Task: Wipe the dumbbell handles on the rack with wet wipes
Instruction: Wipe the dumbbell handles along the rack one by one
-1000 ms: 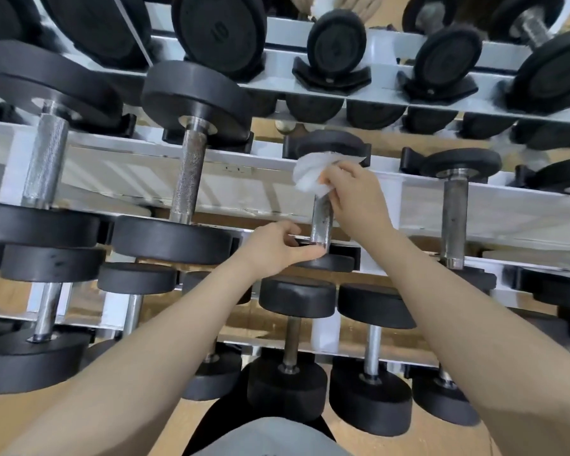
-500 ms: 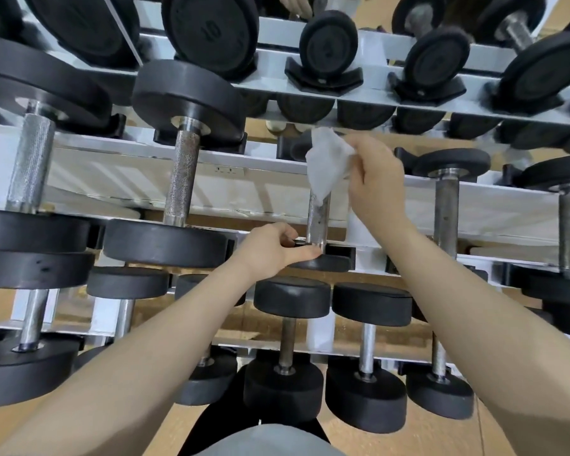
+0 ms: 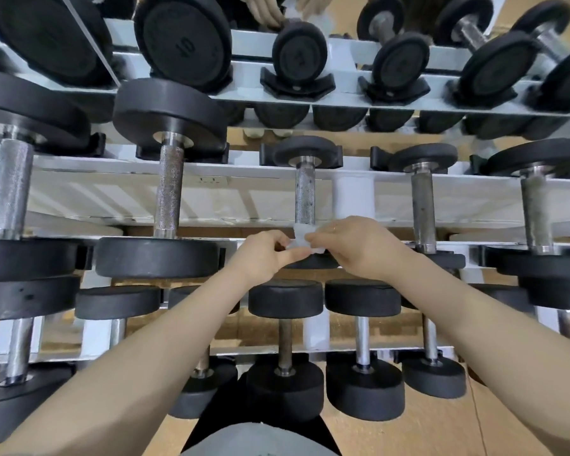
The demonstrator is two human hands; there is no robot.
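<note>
Hands, left [image 3: 263, 255] and right [image 3: 356, 246], pinch wipe [image 3: 300, 238] under handle [image 3: 305, 195].

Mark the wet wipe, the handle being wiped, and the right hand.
wet wipe [image 3: 300, 232]: head view, bunched white middle.
handle [image 3: 305, 195]: head view, bare knurled shaft.
right hand [image 3: 359, 246]: head view, back of hand.

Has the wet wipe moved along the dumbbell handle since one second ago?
Yes. The wet wipe has gone from the far end of the handle down to its near end, where the right hand and left hand both pinch it.
</note>
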